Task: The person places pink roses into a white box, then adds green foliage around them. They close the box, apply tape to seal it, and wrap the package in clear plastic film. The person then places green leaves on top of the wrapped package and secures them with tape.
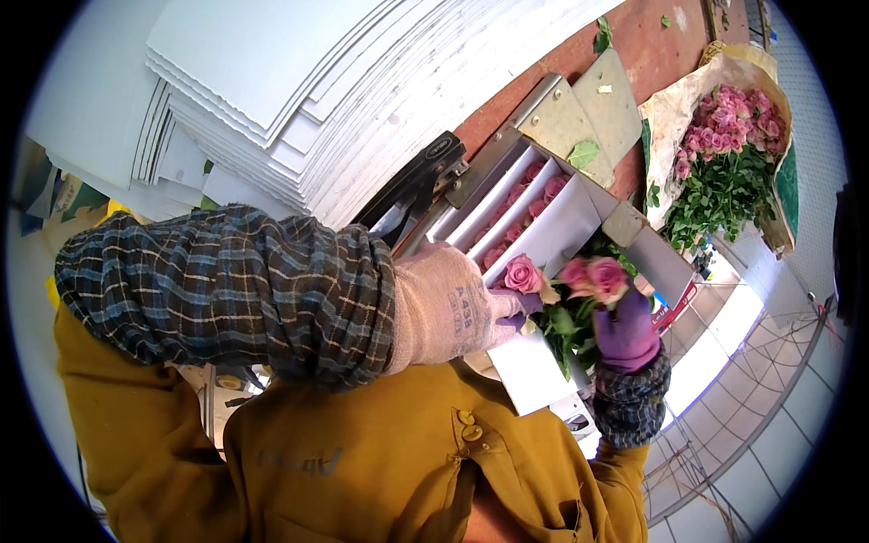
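Note:
My left hand (pixel 453 308), in a pale glove with purple fingertips, reaches across the front of a slotted white cardboard holder. Its fingers are closed just below a single pink rose (pixel 522 273), which they seem to grip; the stem is hidden. On the right, my right hand (pixel 627 333) in a purple glove is closed around a few pink roses (pixel 593 277), their green leaves (pixel 568 328) hanging between the two hands. White cardboard dividers (pixel 570 217) stand slanted behind the left fingers, with rows of pink rose heads (pixel 532 210) between them. A loose white card flap (pixel 536 373) lies below the left hand.
A tall stack of white cardboard sheets (pixel 262 100) fills the upper left. Beside the holder lies a black stapler-like tool (pixel 421 176). Metal plates (pixel 608 100) edge the reddish table (pixel 661 36). A paper-wrapped rose bunch (pixel 724 149) lies far right, above wire mesh (pixel 742 389).

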Motion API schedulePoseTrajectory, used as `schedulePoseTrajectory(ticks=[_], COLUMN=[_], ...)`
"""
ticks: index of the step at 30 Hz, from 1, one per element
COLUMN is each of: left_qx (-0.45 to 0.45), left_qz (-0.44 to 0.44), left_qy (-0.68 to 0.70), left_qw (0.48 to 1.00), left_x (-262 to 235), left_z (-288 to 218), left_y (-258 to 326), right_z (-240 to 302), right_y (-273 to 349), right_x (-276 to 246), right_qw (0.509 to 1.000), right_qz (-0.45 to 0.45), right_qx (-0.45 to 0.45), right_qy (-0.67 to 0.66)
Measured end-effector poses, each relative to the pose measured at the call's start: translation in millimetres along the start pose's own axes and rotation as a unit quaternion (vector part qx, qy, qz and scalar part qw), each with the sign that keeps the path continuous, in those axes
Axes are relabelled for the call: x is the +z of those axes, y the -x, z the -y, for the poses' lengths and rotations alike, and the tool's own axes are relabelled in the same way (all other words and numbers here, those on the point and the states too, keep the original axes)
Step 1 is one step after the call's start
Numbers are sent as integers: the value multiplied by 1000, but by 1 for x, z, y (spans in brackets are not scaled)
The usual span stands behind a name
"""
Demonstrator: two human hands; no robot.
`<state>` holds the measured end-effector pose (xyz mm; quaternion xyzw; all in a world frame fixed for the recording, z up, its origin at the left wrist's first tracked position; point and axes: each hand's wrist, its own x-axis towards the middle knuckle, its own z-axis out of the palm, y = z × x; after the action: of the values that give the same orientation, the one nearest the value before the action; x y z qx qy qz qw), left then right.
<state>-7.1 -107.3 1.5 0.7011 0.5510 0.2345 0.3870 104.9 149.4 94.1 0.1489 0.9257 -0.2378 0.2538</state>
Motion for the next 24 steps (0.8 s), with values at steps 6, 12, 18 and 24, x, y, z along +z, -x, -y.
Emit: schedulePoseTrajectory(ticks=[6,12,18,24], left_qx=[21,21,36,61], left_qz=[48,45,32,-125], left_qy=[10,10,-17,-67], left_qw=[999,999,999,988], left_x=[-22,-22,-21,3], left_z=[-8,1,0,3], left_y=[8,4,10,10], right_z=[-37,36,5,-15], right_y=[69,0,6,21], right_x=[-45,1,13,19], right_qw=[996,977,832,996], right_qz=[-75,105,333,87], right_qx=[31,14,261,-1], right_qy=[-33,-184,-358,-12])
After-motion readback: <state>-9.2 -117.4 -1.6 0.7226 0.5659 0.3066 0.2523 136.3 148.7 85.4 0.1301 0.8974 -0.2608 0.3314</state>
